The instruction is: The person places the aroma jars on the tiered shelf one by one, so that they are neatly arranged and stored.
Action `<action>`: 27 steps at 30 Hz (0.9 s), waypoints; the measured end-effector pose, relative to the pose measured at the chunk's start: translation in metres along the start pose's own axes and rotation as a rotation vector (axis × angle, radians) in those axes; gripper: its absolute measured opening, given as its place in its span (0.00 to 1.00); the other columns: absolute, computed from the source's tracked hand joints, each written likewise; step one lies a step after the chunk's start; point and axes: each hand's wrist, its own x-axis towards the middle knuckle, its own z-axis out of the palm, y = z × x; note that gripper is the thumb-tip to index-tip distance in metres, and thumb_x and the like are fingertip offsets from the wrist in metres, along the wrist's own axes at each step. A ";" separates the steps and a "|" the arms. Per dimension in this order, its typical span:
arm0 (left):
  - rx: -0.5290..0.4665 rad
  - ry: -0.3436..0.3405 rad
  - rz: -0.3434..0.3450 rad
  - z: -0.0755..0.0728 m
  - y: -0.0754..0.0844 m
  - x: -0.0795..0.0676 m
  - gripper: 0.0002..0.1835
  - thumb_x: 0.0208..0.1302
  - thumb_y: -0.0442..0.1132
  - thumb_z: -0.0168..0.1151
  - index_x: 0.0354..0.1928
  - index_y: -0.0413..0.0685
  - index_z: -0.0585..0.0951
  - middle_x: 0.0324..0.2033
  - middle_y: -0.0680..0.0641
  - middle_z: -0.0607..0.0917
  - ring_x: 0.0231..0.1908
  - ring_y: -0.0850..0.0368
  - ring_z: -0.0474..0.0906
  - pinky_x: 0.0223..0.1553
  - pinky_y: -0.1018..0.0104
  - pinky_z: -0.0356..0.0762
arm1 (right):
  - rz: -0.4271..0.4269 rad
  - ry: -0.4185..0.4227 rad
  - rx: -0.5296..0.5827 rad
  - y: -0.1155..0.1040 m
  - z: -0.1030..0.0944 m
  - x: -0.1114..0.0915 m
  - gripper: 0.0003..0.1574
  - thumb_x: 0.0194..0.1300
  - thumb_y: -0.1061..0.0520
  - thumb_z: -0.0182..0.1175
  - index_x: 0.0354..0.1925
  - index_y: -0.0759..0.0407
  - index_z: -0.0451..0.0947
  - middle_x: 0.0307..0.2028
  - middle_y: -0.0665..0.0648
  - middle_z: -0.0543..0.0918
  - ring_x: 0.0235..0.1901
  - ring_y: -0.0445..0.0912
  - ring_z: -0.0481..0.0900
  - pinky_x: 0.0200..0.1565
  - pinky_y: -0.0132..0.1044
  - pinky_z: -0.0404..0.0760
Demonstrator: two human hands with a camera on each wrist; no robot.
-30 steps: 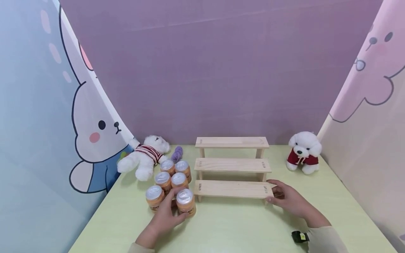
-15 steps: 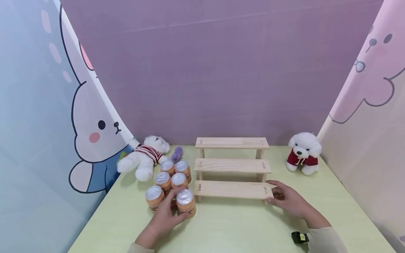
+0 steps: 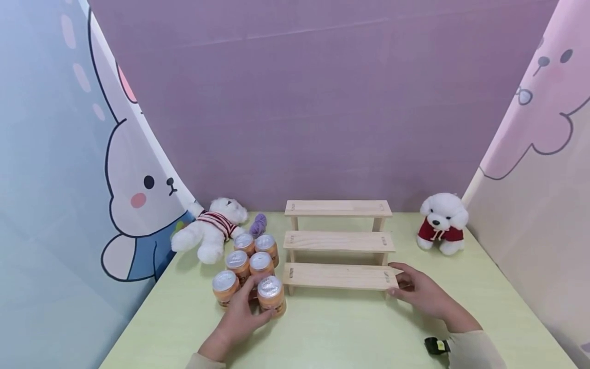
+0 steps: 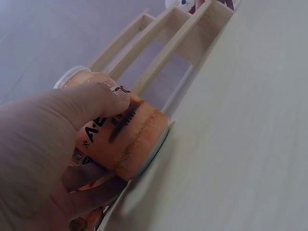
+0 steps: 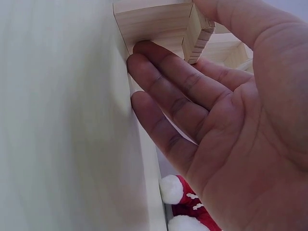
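My left hand [image 3: 241, 312] grips an orange can [image 3: 271, 300] with a silver lid, thumb at its front and fingers behind. In the left wrist view the same can [image 4: 127, 130] shows black lettering, and its base is at the tabletop. Several matching cans [image 3: 237, 261] stand close together behind and left of it. A three-step wooden stand [image 3: 338, 275] is in the middle of the table. My right hand [image 3: 424, 291] holds the right end of its lowest step between thumb and index finger; in the right wrist view the other fingers [image 5: 163, 89] extend beside the stand's leg.
A white plush bear [image 3: 214, 228] in a striped shirt lies behind the cans, beside a small purple object [image 3: 258, 225]. At the back right sits a white plush dog [image 3: 441, 225] in red. Printed side walls and a purple back wall [image 3: 322, 102] enclose the pale green table [image 3: 332, 333].
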 end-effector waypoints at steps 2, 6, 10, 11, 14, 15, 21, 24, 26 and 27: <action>0.003 0.007 0.010 0.000 0.000 0.001 0.45 0.52 0.36 0.85 0.71 0.57 0.72 0.61 0.55 0.81 0.55 0.54 0.81 0.53 0.60 0.83 | -0.002 0.001 0.000 0.000 -0.001 0.000 0.47 0.71 0.49 0.70 0.76 0.66 0.61 0.47 0.54 0.88 0.47 0.49 0.86 0.50 0.35 0.83; 0.022 0.023 0.038 0.000 0.000 0.001 0.44 0.53 0.36 0.84 0.71 0.54 0.71 0.60 0.53 0.81 0.53 0.54 0.82 0.51 0.60 0.84 | -0.008 0.003 -0.004 0.000 -0.002 0.000 0.47 0.71 0.49 0.70 0.76 0.66 0.60 0.47 0.54 0.88 0.47 0.49 0.86 0.49 0.35 0.83; 0.021 0.038 0.028 0.002 0.001 0.000 0.45 0.52 0.36 0.84 0.72 0.53 0.72 0.59 0.52 0.82 0.52 0.54 0.83 0.49 0.60 0.85 | -0.007 0.003 -0.014 0.000 -0.003 0.000 0.47 0.71 0.49 0.70 0.76 0.66 0.60 0.47 0.54 0.88 0.46 0.49 0.86 0.49 0.35 0.83; 0.017 0.043 0.026 0.002 0.002 0.000 0.45 0.52 0.36 0.84 0.71 0.54 0.72 0.58 0.52 0.82 0.51 0.53 0.83 0.49 0.59 0.85 | -0.006 0.003 -0.016 0.000 -0.003 0.000 0.47 0.71 0.49 0.70 0.76 0.67 0.60 0.47 0.54 0.88 0.46 0.49 0.86 0.49 0.35 0.83; -0.009 0.061 0.014 0.003 0.005 -0.001 0.44 0.51 0.35 0.85 0.70 0.58 0.73 0.57 0.54 0.82 0.51 0.54 0.84 0.49 0.59 0.86 | -0.006 0.000 -0.016 0.000 -0.002 0.000 0.47 0.71 0.50 0.70 0.76 0.67 0.60 0.47 0.54 0.88 0.47 0.50 0.86 0.49 0.35 0.83; -0.015 0.066 0.016 0.003 0.006 -0.002 0.44 0.51 0.35 0.85 0.70 0.58 0.73 0.57 0.54 0.82 0.50 0.55 0.84 0.49 0.59 0.86 | -0.006 0.000 -0.016 0.000 -0.002 0.000 0.47 0.71 0.49 0.70 0.76 0.67 0.60 0.47 0.54 0.88 0.47 0.50 0.86 0.49 0.35 0.83; -0.039 0.081 0.065 0.003 0.013 -0.001 0.43 0.53 0.37 0.84 0.70 0.60 0.73 0.57 0.55 0.82 0.50 0.55 0.84 0.47 0.58 0.87 | 0.002 0.005 -0.018 0.001 -0.001 0.000 0.48 0.70 0.49 0.71 0.75 0.67 0.61 0.47 0.54 0.88 0.47 0.49 0.86 0.49 0.35 0.83; -0.036 0.090 0.095 0.003 0.019 0.000 0.42 0.55 0.39 0.84 0.70 0.61 0.73 0.57 0.56 0.83 0.50 0.55 0.84 0.46 0.58 0.86 | 0.010 0.008 -0.018 -0.001 0.000 -0.001 0.48 0.70 0.49 0.71 0.75 0.67 0.61 0.47 0.55 0.87 0.47 0.49 0.86 0.49 0.35 0.83; -0.032 0.094 0.106 0.002 0.023 0.002 0.42 0.56 0.39 0.83 0.71 0.61 0.73 0.57 0.56 0.83 0.50 0.56 0.84 0.46 0.58 0.86 | 0.014 0.009 -0.016 -0.001 0.000 -0.001 0.48 0.70 0.49 0.71 0.76 0.67 0.61 0.47 0.55 0.87 0.47 0.50 0.86 0.49 0.36 0.83; -0.028 0.094 0.115 0.002 0.026 0.003 0.42 0.56 0.39 0.83 0.71 0.61 0.72 0.57 0.56 0.83 0.50 0.56 0.84 0.46 0.58 0.86 | 0.014 0.010 -0.016 -0.001 0.001 -0.001 0.48 0.70 0.49 0.71 0.76 0.67 0.61 0.47 0.55 0.87 0.47 0.51 0.86 0.49 0.36 0.83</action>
